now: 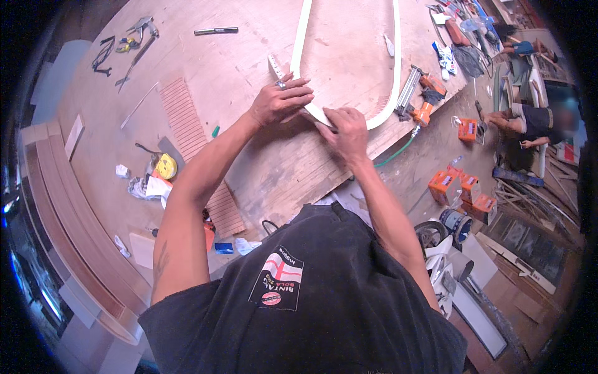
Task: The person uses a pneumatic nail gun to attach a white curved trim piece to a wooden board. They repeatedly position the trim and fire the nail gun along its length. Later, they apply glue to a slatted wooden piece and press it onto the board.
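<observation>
A white U-shaped strip (299, 38) lies over the wooden worktable, with its rounded end toward me. My left hand (280, 101), a ring on one finger, is closed over the strip near its left bend, the fingers reaching across it. A short pale piece with dark marks (274, 65) sticks out beyond that hand; its kind is unclear. My right hand (347, 132) grips the near stretch of the strip between thumb and fingers, close to the other hand. The fingertips underneath are hidden.
On the worktable (230, 62) lie a marker pen (215, 30), pliers and clamps (142, 28), a grooved wooden slat (187, 121) and a yellow tape measure (166, 166). An orange air nailer (423, 112) with a green hose rests at the right edge. Orange boxes (443, 187) stand below; another person (536, 121) is at right.
</observation>
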Demonstrator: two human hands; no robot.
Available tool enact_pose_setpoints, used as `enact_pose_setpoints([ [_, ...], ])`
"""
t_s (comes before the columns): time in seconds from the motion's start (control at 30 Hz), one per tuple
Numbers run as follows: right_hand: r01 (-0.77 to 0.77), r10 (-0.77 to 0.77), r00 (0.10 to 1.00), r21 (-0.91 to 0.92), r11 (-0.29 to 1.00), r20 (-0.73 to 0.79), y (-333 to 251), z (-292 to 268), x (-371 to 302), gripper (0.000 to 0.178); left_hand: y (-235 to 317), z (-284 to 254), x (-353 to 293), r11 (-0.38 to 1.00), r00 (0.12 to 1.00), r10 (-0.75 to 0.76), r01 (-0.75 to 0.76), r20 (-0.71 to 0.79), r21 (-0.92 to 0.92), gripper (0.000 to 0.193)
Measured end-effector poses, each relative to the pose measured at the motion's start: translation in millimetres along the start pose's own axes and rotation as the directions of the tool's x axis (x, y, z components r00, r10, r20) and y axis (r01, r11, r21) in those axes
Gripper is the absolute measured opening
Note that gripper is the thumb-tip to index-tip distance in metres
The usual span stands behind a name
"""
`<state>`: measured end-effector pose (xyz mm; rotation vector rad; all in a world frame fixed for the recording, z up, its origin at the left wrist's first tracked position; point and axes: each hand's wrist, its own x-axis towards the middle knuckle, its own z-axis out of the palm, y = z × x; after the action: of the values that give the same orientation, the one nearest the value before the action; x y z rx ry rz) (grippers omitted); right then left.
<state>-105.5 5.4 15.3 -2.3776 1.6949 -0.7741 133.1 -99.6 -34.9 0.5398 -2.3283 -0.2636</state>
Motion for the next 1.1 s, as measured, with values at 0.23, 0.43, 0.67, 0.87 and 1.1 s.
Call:
enact_pose_setpoints([
  [0.23,0.097,-0.097,0.995,-0.084,0.992,0.010,4,-2,-1,0.042,11,-6,6,0.999,0.999,-0.052,0.052,0.007,0.005,0.042],
  [0.43,0.216,-0.211,0.976,-0.120,0.969,0.053,13,-13,0,0.045,11,-2,5,0.996,0.997,-0.079,0.078,0.025,0.047,0.040],
  [0.67,-0.094,0.083,0.982,0.057,0.994,0.167,7,-7,5,0.034,11,-2,2,0.997,0.998,-0.068,0.067,0.010,0.039,0.043],
  [0.87,-0.284,0.240,0.924,0.117,0.952,0.298,4,-8,17,0.028,9,-1,1,0.997,0.998,-0.059,0.058,-0.001,0.059,0.043],
  [1.1,-0.286,0.236,0.910,0.105,0.952,0.341,9,-4,22,0.031,6,1,2,0.996,0.998,-0.058,0.057,0.009,0.064,0.037],
])
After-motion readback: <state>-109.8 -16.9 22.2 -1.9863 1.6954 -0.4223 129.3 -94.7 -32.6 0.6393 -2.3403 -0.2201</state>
